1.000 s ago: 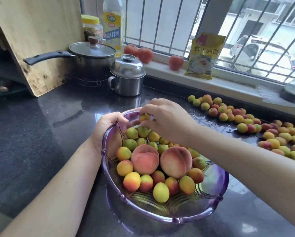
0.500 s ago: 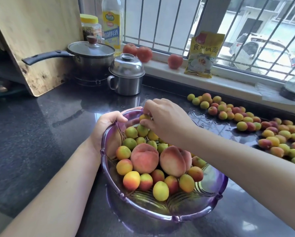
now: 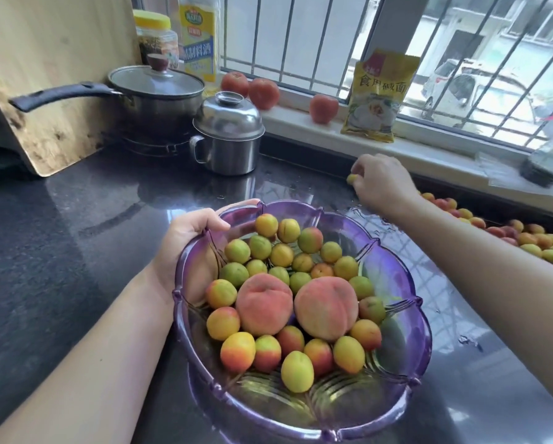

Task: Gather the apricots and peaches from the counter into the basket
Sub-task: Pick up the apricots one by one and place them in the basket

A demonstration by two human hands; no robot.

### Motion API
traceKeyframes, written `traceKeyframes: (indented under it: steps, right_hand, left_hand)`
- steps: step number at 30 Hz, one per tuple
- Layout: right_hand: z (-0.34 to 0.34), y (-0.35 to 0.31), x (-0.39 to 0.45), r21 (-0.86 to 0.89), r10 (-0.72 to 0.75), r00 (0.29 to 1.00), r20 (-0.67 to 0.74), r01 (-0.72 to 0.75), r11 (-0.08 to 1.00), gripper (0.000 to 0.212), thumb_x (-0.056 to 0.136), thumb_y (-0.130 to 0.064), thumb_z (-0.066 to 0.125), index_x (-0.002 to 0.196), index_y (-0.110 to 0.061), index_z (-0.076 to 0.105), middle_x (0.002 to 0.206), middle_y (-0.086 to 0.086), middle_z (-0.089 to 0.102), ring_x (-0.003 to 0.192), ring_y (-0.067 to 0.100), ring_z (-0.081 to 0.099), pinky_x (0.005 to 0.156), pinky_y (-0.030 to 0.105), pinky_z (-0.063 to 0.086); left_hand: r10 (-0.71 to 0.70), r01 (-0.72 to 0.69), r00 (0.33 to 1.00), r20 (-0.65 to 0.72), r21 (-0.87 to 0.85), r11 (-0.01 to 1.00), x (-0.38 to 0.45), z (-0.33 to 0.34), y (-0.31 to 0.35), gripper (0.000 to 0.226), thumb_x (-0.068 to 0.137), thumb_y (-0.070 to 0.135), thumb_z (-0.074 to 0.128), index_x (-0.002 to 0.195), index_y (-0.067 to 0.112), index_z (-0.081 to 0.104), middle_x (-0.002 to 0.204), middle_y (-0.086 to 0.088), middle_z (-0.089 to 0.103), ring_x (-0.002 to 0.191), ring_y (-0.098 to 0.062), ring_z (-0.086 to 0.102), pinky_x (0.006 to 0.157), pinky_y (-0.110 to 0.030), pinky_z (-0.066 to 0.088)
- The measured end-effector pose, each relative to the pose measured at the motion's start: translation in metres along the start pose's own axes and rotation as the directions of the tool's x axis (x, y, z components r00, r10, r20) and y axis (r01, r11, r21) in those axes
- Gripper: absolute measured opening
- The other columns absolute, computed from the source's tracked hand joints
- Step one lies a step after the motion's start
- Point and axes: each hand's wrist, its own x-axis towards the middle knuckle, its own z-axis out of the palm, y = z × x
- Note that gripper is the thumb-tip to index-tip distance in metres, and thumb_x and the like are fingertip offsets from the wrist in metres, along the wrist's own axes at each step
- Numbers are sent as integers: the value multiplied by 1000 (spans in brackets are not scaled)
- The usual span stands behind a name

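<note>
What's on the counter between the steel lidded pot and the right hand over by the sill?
In the head view, only bare dark counter with a few water drops lies between the steel lidded pot and the right hand, which pinches a small apricot.

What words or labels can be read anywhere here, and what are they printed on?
"食用碱面": on the yellow packet leaning on the windowsill.
"精制料酒": on the yellow label of the clear bottle behind the pot.
Smaller print on that bottle label: too blurred to read.
Label on the yellow-lidded jar: too small to read.
</note>
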Motion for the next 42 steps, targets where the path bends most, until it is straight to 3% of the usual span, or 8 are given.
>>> traceKeyframes:
  steps: [6, 11, 18, 24, 27, 34, 39, 42]
  right_hand:
    - [43, 22, 27, -363, -79, 995, 62, 96, 927, 35, 99, -34, 48, 127, -14, 55, 121, 19, 61, 117, 41, 46, 100, 49, 39]
    - [58, 21, 45, -464, -55, 996, 70, 81, 882, 31, 99, -36, 46, 117, -13, 56, 117, 22, 64, 117, 42, 49, 104, 50, 33]
    - [60, 18, 47, -455, -53, 997, 49, 70, 888, 22, 92, -18, 55, 113, -15, 54, 112, 20, 64, 112, 41, 51, 102, 50, 37]
    - [48, 9, 32, -121, -99, 995, -24, 95, 988, 29, 96, -23, 54, 125, -19, 56, 118, 15, 63, 113, 38, 50, 94, 44, 38]
    - [31, 0, 18, 114, -101, 993, -67, 108, 988, 36, 97, -26, 57, 132, -20, 54, 120, 10, 63, 116, 34, 49, 93, 42, 39]
    - [-45, -19, -45, 492, -48, 992, -121, 102, 865, 28, 94, -29, 67, 122, -31, 64, 101, -7, 64, 93, 14, 62, 86, 36, 52]
    - [-89, -13, -113, 628, -56, 998, -26, 60, 776, 30, 91, -16, 70, 113, -36, 67, 93, -10, 68, 69, -4, 62, 58, 8, 44]
    - [-103, -8, -147, 718, -82, 996, 32, 34, 695, 31, 89, -10, 73, 108, -35, 70, 88, -13, 71, 71, -2, 67, 63, 15, 51]
  left_hand:
    - [-27, 27, 999, 21, -19, 999, 3, -4, 0, 74, 86, 20, 41, 158, 7, 48, 159, -27, 49, 152, -52, 37, 126, -66, 28]
    - [-30, 30, 999, 27, -24, 999, 3, -4, -1, 71, 88, 18, 36, 157, 5, 48, 159, -28, 49, 153, -51, 35, 128, -65, 25]
    - [-25, 25, 999, 20, -7, 1000, 2, -1, 1, 71, 88, 17, 35, 157, 4, 49, 158, -28, 50, 153, -51, 36, 129, -64, 22]
    - [-34, 34, 999, 40, -11, 999, 1, 1, 1, 71, 89, 18, 33, 158, 5, 48, 161, -29, 46, 154, -53, 31, 129, -65, 20]
    - [-27, 28, 999, 41, -22, 999, 0, 1, 1, 71, 89, 19, 34, 158, 6, 48, 161, -28, 46, 146, -51, 43, 127, -64, 25]
    - [-1, 2, 999, 34, -22, 1000, -5, 8, 2, 72, 88, 20, 38, 158, 5, 47, 162, -28, 45, 137, -47, 47, 124, -63, 30]
    - [73, -72, 997, -5, 14, 997, -11, 21, -9, 71, 84, 15, 42, 154, 6, 52, 152, -24, 59, 125, -40, 64, 101, -53, 51]
    - [144, -141, 989, -38, 58, 988, -14, 35, -28, 69, 82, 10, 45, 150, 4, 54, 146, -23, 64, 132, -39, 63, 108, -53, 49]
